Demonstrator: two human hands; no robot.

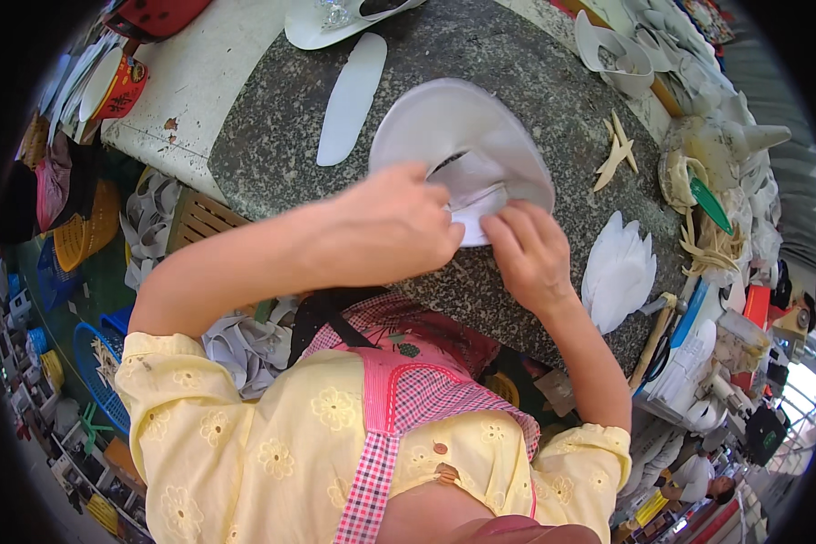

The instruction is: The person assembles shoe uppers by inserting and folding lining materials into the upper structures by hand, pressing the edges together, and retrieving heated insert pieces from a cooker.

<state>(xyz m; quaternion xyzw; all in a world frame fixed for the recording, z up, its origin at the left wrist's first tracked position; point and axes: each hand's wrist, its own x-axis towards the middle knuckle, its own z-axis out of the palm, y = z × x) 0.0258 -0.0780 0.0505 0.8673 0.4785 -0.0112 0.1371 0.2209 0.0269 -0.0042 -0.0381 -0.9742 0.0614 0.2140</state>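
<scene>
A curved white shoe-upper piece lies on the dark speckled stone slab. My left hand presses on its near edge with fingers curled over the white material. My right hand pinches the same near edge just to the right, fingertips on a folded white flap. Both hands hold the piece flat against the slab.
A white insole shape lies to the left of the piece. A stack of white cut pieces sits to the right. Pale wooden sticks, a green-handled tool and more white uppers crowd the far right. Baskets stand below left.
</scene>
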